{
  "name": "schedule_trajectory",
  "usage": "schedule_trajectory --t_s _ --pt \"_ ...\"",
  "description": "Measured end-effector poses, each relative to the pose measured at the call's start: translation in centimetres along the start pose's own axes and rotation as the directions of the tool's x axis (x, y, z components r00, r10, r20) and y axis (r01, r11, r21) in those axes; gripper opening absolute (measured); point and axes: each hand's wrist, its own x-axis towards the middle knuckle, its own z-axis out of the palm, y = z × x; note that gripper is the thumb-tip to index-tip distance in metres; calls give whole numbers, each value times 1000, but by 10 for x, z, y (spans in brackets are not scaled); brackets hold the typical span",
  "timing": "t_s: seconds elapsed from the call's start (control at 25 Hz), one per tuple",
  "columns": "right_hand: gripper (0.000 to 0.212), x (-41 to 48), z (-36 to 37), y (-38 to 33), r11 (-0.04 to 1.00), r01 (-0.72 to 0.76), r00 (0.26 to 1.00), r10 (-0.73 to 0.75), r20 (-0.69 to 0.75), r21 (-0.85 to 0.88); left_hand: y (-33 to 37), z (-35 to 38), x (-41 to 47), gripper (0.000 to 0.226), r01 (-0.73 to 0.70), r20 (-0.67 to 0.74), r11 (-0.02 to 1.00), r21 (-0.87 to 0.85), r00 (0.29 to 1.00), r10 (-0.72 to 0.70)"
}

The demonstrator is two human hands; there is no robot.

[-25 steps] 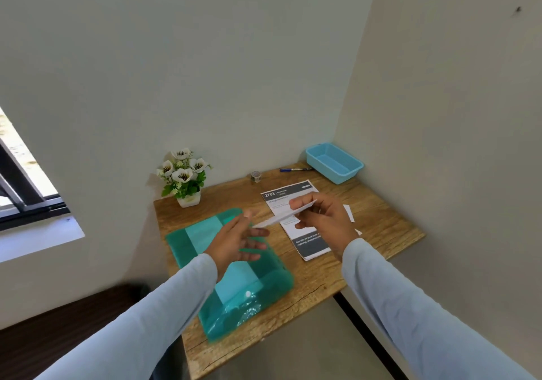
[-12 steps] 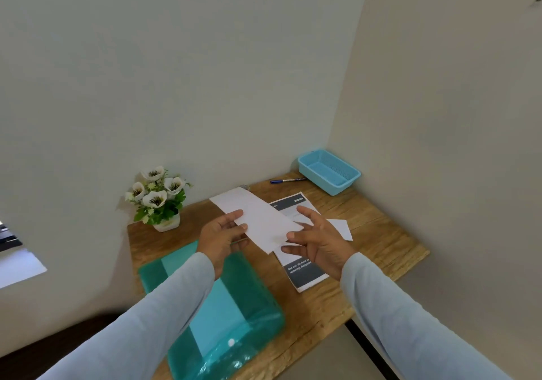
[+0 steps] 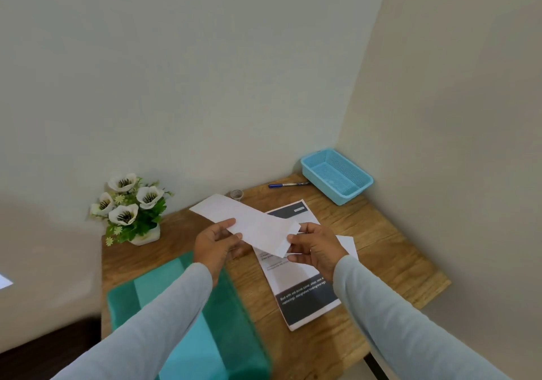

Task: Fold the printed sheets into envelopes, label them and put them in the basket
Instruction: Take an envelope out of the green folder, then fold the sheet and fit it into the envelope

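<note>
Paper strip (image 3: pixel 249 222) hangs over the tabletop (image 3: pixel 381 250), long axis slanting far-left to near-right; left hand (image 3: pixel 214 241) pinches its middle, right hand (image 3: pixel 316 247) pinches its near end, closer to the basket (image 3: pixel 350 197).

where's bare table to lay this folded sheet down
For the folded sheet: bare wood of the table lies right of the printed sheet and white slip, in front of the blue basket. A narrower strip runs between the flower pot and the green pouch. Pen and tape roll crowd the back edge.
</note>
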Motion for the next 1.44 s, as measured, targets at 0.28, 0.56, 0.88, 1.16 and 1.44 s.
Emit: schedule_trajectory --t_s 0.28,0.56,0.88,1.16,1.44 --pt "15 45 -7 11 982 -85 990 64 -122 -170 -19 1 20 31 10 -90 974 225 996 10" --pt "9 66 -5 20 967 -112 990 89 -108 -229 -36 24 21 17 -280 212 670 687 960 184" --pt "18 71 -19 18 957 -103 976 150 158 -272 -52 67 32 36 -342 325 349 873 940 109" --pt "36 85 -53 11 449 263 964 -156 215 -854 -54 65 41 13 -266 219 392 881 962 160" --pt "107 102 -65 7 -98 191 980 -46 196 -977 -58 63 45 22 -310 255 455 835 950 178"
